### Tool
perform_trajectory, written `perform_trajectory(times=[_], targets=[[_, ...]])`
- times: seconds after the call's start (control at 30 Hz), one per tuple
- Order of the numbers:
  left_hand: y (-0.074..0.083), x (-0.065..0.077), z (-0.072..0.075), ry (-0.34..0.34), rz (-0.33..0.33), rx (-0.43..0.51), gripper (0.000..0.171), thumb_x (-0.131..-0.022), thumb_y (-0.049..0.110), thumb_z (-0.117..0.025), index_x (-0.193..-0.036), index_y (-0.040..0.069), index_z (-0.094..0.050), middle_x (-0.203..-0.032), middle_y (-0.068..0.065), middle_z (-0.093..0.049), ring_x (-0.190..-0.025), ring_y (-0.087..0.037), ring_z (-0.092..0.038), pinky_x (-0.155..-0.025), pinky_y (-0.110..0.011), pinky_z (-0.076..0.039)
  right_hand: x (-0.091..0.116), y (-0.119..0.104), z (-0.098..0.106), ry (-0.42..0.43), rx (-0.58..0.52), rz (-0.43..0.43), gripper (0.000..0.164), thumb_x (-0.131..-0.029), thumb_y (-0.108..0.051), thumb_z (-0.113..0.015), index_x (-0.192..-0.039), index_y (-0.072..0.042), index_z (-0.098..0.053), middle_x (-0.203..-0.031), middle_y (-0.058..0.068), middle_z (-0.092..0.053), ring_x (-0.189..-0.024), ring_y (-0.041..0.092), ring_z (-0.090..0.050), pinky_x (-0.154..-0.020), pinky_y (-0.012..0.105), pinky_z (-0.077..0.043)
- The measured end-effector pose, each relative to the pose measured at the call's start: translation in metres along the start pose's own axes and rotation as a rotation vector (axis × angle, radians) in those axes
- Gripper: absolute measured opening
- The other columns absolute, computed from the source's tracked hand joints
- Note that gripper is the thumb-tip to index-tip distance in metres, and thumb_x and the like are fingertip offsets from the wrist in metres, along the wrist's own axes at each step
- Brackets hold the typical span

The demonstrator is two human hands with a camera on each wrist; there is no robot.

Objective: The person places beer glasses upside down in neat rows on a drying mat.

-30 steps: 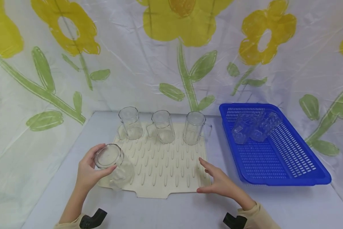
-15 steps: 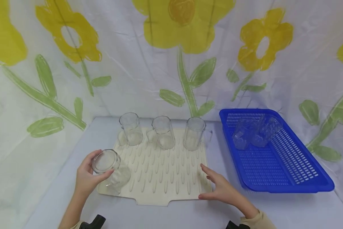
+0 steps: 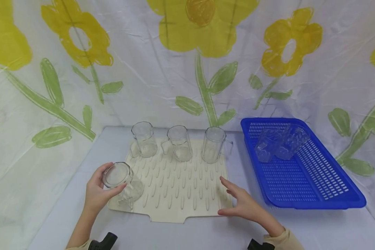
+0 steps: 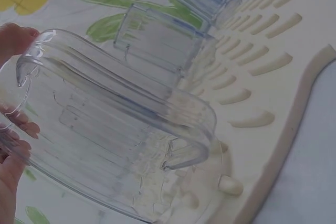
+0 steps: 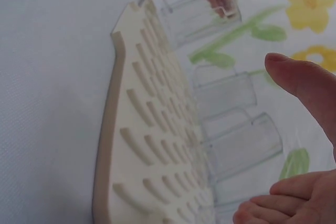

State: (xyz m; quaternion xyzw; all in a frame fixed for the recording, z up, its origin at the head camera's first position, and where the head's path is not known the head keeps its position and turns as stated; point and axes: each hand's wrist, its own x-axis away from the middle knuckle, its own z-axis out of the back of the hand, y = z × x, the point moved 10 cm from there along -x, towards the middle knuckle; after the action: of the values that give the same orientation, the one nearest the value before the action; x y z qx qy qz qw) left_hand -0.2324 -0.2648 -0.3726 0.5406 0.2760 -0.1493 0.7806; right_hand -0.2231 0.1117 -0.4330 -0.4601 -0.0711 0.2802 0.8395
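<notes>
My left hand (image 3: 95, 194) grips the top end of a clear glass mug (image 4: 118, 98), thumb on one side and fingers on the other. That mug stands over the front left corner of a cream ribbed drying mat (image 3: 174, 182); its handle points toward the mat's front edge. Whether its base touches the mat, I cannot tell. Three more mugs line the back of the mat: a left mug (image 3: 145, 140), a middle mug (image 3: 179, 144) and a right mug (image 3: 213, 146). My right hand (image 3: 243, 205) hovers by the mat's right edge, fingers apart, holding nothing.
A blue plastic basket (image 3: 303, 187) stands on the right side of the white table (image 3: 206, 236), with clear glasses (image 3: 278, 144) lying at its back left. Behind the table hangs a white curtain (image 3: 137, 93) with painted yellow flowers.
The head view has tilted, so the scene sits slightly lower than a second ago. My left hand still holds the mug at the front left corner; my right hand stays about where it was.
</notes>
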Motion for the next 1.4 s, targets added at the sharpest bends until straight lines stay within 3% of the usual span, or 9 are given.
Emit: perform_trajectory(times=[0.33, 0.57, 0.73, 0.93, 1.1, 1.4], targets=[[-0.009, 0.0, -0.005, -0.007, 0.054, -0.005, 0.074, -0.048, -0.024, -0.072, -0.116, -0.017, -0.043, -0.115, -0.011, -0.047, -0.111, -0.006, -0.042, -0.092, -0.016, -0.032, -0.001, -0.008, 0.003, 0.0, 0.034, 0.013, 0.092, -0.068, -0.022, -0.078, -0.134, 0.013, -0.025, -0.134, 0.03, -0.03, -0.117, 0.041, -0.036, -0.089, 0.045, -0.038], [-0.012, -0.001, -0.006, -0.002, 0.078, -0.018, 0.073, -0.05, -0.023, -0.072, -0.116, -0.017, -0.043, -0.115, -0.016, -0.047, -0.111, -0.004, -0.041, -0.093, -0.016, -0.031, -0.003, -0.016, 0.015, -0.01, 0.051, 0.03, 0.09, -0.069, -0.02, -0.078, -0.136, 0.01, -0.025, -0.135, 0.026, -0.031, -0.121, 0.037, -0.032, -0.091, 0.042, -0.037], [-0.014, 0.0, -0.006, -0.003, 0.085, -0.009, 0.073, -0.05, -0.023, -0.072, -0.117, -0.017, -0.042, -0.116, -0.019, -0.046, -0.112, -0.005, -0.041, -0.094, -0.017, -0.03, -0.005, -0.022, 0.029, -0.026, 0.12, 0.02, 0.088, -0.072, -0.026, -0.076, -0.137, 0.006, -0.026, -0.137, 0.023, -0.031, -0.12, 0.034, -0.036, -0.09, 0.042, -0.038], [-0.02, -0.002, -0.007, 0.0, 0.093, -0.007, 0.073, -0.051, -0.022, -0.072, -0.118, -0.017, -0.042, -0.118, -0.015, -0.046, -0.114, -0.006, -0.039, -0.096, -0.019, -0.029, -0.008, -0.033, 0.053, 0.024, 0.211, 0.063, 0.087, -0.07, -0.022, -0.078, -0.136, 0.005, -0.029, -0.135, 0.022, -0.035, -0.118, 0.035, -0.038, -0.089, 0.041, -0.039], [-0.02, -0.004, -0.007, -0.005, 0.1, -0.005, 0.073, -0.051, -0.022, -0.072, -0.117, -0.017, -0.041, -0.117, -0.009, -0.046, -0.114, -0.007, -0.04, -0.096, -0.019, -0.029, -0.011, -0.042, 0.071, 0.056, 0.187, 0.106, 0.082, -0.071, -0.019, -0.077, -0.135, 0.006, -0.032, -0.132, 0.022, -0.038, -0.118, 0.036, -0.038, -0.09, 0.043, -0.037], [-0.02, 0.0, -0.008, -0.014, 0.144, -0.019, 0.072, -0.054, -0.019, -0.073, -0.118, -0.016, -0.041, -0.119, -0.022, -0.044, -0.114, -0.004, -0.038, -0.096, -0.017, -0.028, -0.018, -0.037, 0.119, 0.149, 0.04, 0.043, 0.071, -0.076, -0.004, -0.07, -0.135, 0.003, -0.032, -0.134, 0.021, -0.036, -0.122, 0.034, -0.033, -0.093, 0.013, -0.028]])
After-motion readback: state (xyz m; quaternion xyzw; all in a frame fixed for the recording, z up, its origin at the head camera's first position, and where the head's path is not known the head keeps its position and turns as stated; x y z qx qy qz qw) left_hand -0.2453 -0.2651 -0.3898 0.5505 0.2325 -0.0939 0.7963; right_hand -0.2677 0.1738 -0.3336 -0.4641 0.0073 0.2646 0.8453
